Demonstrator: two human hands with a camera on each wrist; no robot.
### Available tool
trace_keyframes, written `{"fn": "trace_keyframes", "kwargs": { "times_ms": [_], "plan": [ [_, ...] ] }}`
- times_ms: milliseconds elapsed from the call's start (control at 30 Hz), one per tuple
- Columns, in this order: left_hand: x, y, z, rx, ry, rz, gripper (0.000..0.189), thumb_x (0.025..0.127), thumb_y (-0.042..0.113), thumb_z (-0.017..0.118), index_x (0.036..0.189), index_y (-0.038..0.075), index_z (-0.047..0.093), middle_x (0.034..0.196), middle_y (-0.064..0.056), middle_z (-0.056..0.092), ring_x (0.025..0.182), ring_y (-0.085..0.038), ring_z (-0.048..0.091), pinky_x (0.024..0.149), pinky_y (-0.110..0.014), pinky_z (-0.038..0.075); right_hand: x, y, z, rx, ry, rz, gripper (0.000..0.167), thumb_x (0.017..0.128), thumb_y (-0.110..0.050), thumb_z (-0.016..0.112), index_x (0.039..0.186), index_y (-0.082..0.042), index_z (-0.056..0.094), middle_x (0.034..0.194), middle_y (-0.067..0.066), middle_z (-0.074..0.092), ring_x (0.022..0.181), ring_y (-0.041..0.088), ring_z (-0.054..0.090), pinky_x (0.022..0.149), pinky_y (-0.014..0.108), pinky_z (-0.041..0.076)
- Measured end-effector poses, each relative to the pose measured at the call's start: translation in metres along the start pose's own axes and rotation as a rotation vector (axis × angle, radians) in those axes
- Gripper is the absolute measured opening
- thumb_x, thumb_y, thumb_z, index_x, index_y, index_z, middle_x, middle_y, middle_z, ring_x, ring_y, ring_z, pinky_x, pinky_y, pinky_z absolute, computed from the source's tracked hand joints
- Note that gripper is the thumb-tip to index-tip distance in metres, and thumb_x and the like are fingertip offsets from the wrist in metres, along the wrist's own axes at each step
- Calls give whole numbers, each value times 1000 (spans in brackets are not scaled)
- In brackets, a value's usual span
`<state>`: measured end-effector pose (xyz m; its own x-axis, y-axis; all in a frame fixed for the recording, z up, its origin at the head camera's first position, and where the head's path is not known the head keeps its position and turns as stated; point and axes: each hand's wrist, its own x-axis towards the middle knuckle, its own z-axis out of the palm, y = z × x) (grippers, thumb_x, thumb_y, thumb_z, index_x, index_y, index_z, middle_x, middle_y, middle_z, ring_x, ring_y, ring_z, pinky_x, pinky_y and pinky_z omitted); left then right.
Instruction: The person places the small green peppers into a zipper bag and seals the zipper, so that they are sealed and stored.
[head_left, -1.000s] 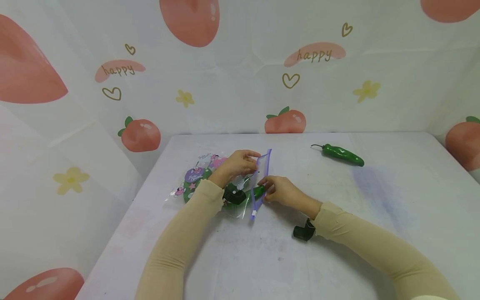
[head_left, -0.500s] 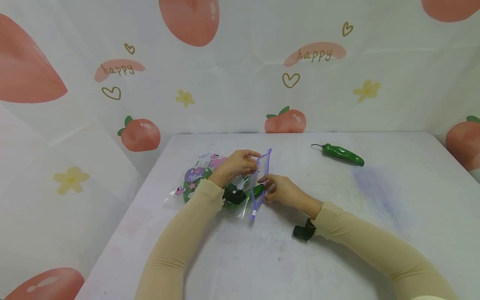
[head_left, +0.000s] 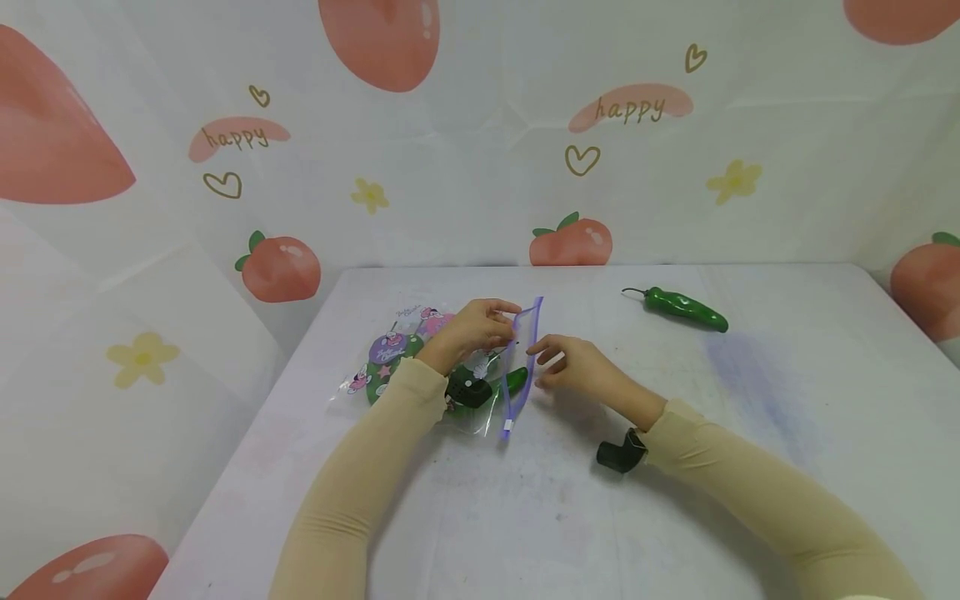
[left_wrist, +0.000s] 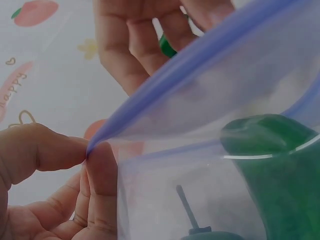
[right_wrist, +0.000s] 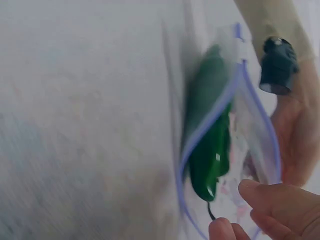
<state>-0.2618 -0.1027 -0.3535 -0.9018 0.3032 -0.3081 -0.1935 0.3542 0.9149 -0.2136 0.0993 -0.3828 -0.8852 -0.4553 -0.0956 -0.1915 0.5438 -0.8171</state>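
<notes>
A clear zip bag [head_left: 360, 385] with a purple zip rim and cartoon print lies at the table's left middle, its mouth gaping to the right. My left hand [head_left: 474, 329] pinches the far part of that rim between thumb and forefinger [left_wrist: 102, 170]. Just inside the mouth is a green pepper [right_wrist: 207, 170]; in the left wrist view a second stemmed pepper [left_wrist: 212, 235] shows through the plastic. My right hand [head_left: 577, 367] hovers right beside the mouth, fingers loosely bent and holding nothing. Its fingertips overlap the rim in the head view.
Another green pepper [head_left: 684, 308] lies at the back right of the white table [head_left: 570, 533]. Dark wrist cameras [head_left: 621, 454] hang under both wrists. A printed cloth [head_left: 480, 183] rises behind the table. A small white slider [head_left: 508, 426] sits at the rim's near end.
My right hand has let go at the pepper in the bag's mouth and drawn back slightly right and away from me. The left hand and bag have stayed nearly still.
</notes>
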Motion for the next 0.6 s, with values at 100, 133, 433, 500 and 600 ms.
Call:
{"fn": "trace_keyframes", "kwargs": {
  "times_ms": [100, 133, 433, 500, 600],
  "plan": [
    [0, 0, 0, 4, -1, -3, 48, 85, -2, 63, 133, 5, 56, 116, -17, 58, 83, -15, 59, 70, -21, 52, -1, -2, -8, -9, 9, 2, 40, 82, -5, 74, 120, -3, 61, 114, 19, 65, 94, 25, 68, 81, 36, 56],
    [-1, 0, 0, 5, -1, -4, 48, 86, -2, 63, 133, 5, 56, 117, -18, 58, 83, -15, 59, 70, -21, 51, -2, -2, -10, -13, 13, 1, 39, 83, -6, 73, 120, -3, 61, 114, 19, 65, 95, 25, 68, 82, 37, 56],
    [0, 0, 0, 1, 12, -20, 47, 85, -2, 64, 131, 7, 57, 102, -9, 58, 79, -14, 59, 68, -20, 51, -9, -2, -38, -5, 85, -9, 39, 86, -10, 72, 123, -3, 60, 119, 21, 64, 103, 30, 66, 87, 43, 54],
    [0, 0, 0, 1, 10, -17, 47, 86, -3, 64, 131, 7, 57, 101, -8, 58, 78, -14, 58, 67, -20, 51, -11, -1, -45, 4, 107, -1, 39, 87, -12, 71, 124, -5, 60, 120, 21, 63, 106, 32, 65, 89, 44, 53],
    [-1, 0, 0, -4, 3, -11, 47, 86, -3, 64, 131, 6, 57, 101, -8, 57, 78, -14, 58, 66, -20, 51, -14, 0, -54, 2, 156, -1, 38, 87, -13, 71, 124, -7, 61, 120, 21, 62, 107, 33, 64, 89, 44, 53]
  ]
}}
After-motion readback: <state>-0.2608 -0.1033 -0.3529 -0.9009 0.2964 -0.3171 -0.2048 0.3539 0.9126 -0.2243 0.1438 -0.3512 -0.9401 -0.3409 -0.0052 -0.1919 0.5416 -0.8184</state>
